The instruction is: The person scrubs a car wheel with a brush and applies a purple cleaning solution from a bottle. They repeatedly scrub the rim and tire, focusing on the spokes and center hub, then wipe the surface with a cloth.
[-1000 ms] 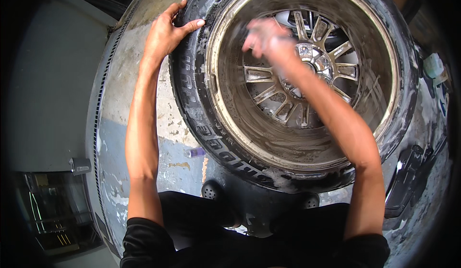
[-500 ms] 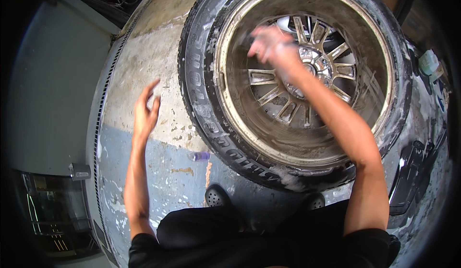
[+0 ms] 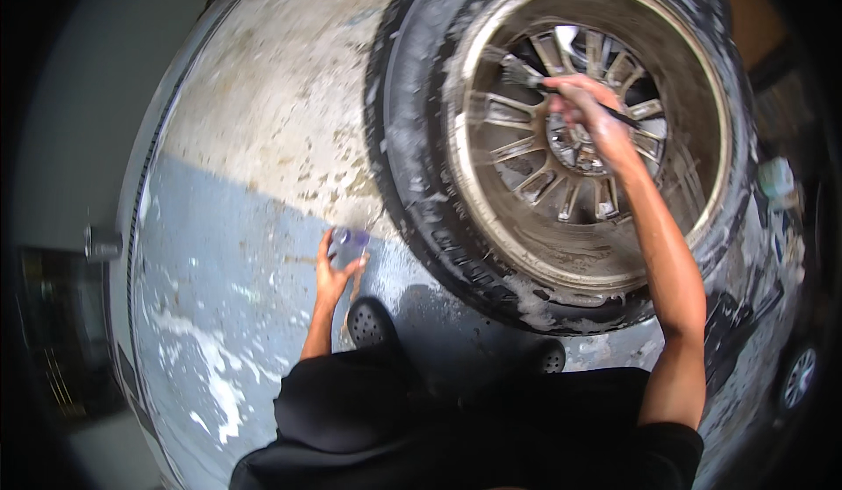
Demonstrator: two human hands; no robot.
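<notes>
My right hand (image 3: 589, 108) is wrapped round the black handle of a brush (image 3: 522, 72), with pale bristles pointing left. The brush is over the spokes of a dirty, wet metal wheel rim (image 3: 561, 243). Around the rim sits a large black tire (image 3: 410, 130) streaked with foam. Lower left, my left hand (image 3: 330, 278) has thumb and fingers spread around a small clear bottle (image 3: 354, 238) with purple in it. Whether the fingers touch the bottle is unclear.
Wet foam (image 3: 215, 371) streaks the blue-and-cream painted floor (image 3: 254, 236). My dark clogs (image 3: 369, 321) stand close to the tire. A pale green container (image 3: 775, 177) stands at the right, near a dark case (image 3: 724, 328). A drain strip (image 3: 140, 192) runs along the left.
My left hand has come down to the small bottle. My right hand, blurred before, now shows the brush over the spokes. The whole view has shifted.
</notes>
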